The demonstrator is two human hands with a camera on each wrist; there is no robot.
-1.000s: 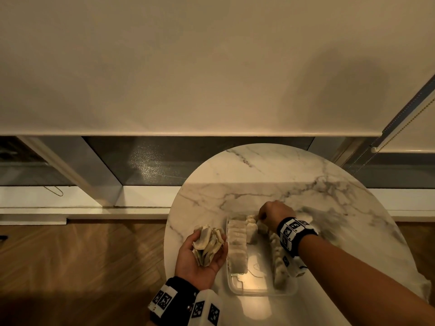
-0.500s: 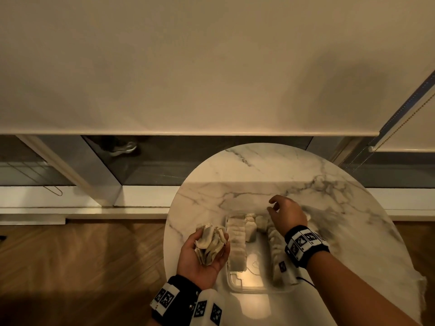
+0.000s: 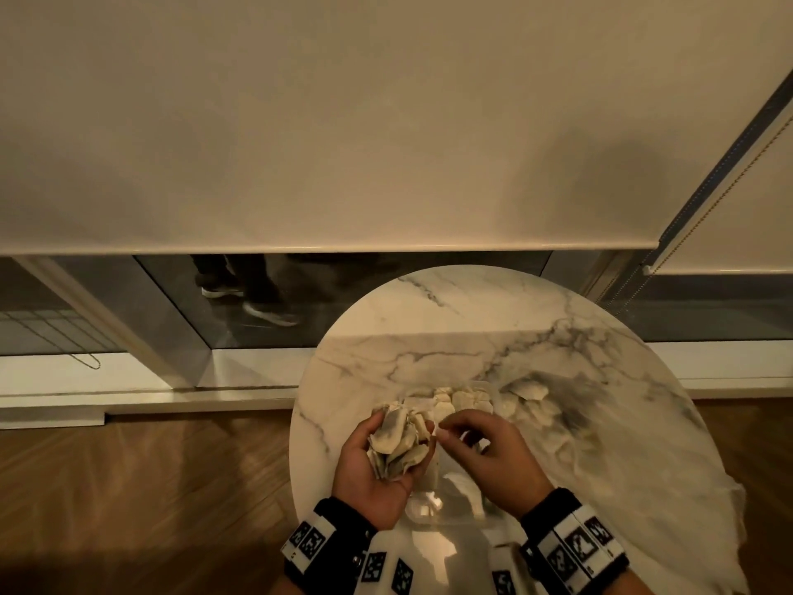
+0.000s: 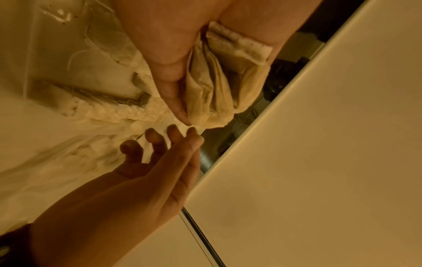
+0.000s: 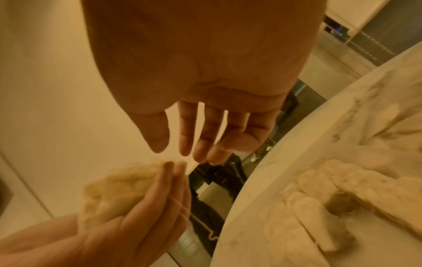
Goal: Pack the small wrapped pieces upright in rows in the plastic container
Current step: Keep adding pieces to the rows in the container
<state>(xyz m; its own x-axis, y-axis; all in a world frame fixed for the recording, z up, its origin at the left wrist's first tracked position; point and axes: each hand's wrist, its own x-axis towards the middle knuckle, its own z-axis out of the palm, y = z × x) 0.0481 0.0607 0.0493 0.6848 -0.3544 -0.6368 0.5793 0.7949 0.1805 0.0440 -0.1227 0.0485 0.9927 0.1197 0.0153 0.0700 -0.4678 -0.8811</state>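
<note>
The left hand [image 3: 377,461] cups a loose bunch of wrapped pieces [image 3: 397,440] beside the plastic container [image 3: 429,508], where the empty, relaxed right hand [image 3: 485,457] reaches; a careless pluck could spill several onto the surface [image 3: 472,319].

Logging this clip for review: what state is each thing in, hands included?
left hand: palm up, cupping a bunch of wrapped pieces.
right hand: empty, fingers relaxed, reaching toward the bunch.
plastic container: lidless on the marble table, partly filled.
packed pieces: standing in rows in the container.
roller blind: drawn most of the way down.
</note>
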